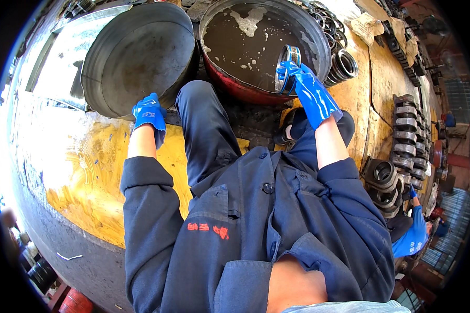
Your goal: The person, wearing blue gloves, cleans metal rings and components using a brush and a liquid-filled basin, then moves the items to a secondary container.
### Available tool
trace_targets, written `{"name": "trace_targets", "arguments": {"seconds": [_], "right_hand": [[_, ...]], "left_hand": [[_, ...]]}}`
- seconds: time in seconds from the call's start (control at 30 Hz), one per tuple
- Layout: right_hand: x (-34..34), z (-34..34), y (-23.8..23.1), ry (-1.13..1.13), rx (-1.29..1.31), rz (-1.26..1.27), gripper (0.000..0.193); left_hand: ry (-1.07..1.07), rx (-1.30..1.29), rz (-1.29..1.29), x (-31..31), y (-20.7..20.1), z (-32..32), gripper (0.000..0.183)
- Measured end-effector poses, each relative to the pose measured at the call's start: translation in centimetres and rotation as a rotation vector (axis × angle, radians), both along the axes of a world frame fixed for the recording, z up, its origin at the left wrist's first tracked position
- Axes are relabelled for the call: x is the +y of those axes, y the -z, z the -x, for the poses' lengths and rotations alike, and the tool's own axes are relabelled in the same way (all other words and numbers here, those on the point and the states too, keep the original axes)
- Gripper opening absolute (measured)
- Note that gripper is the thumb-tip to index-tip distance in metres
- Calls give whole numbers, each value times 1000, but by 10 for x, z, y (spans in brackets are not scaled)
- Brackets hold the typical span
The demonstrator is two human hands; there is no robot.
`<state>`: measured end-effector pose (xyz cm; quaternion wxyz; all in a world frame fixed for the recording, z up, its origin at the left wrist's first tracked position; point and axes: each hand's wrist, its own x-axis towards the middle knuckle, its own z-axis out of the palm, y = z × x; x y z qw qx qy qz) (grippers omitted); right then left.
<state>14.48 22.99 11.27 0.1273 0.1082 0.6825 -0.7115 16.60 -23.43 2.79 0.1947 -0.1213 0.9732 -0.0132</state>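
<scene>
Both my hands wear blue rubber gloves. My right hand grips a shiny metal ring, holding it on edge over the near right rim of a red tub. Murky brown liquid with patches of foam fills that tub. My left hand is closed at the near rim of a grey metal tub, its fingers curled over the edge. The grey tub is tilted slightly toward me and its inside shows a dull, stained bottom.
Several metal rings are stacked and scattered right of the red tub. Crankshaft-like parts and thick bored metal pieces stand farther right. A co-worker in blue is at the far right. A yellow-stained floor lies at left.
</scene>
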Motion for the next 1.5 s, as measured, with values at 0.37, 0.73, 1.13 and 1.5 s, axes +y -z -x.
{"name": "trace_targets", "arguments": {"seconds": [0.37,0.73,1.13,1.5], "right_hand": [[2,2,1,0,-1,-2,47],[2,2,2,-7,-3,-1,48],[4,1,4,-3,-9,4,48],[3,1,7,-14,-13,1,49]], "left_hand": [[-2,-81,-10,2,-10,1,53],[-1,-89,-1,-3,-3,4,55],[1,-83,-7,-3,-3,4,55],[-3,-81,-1,-3,-4,0,53]]}}
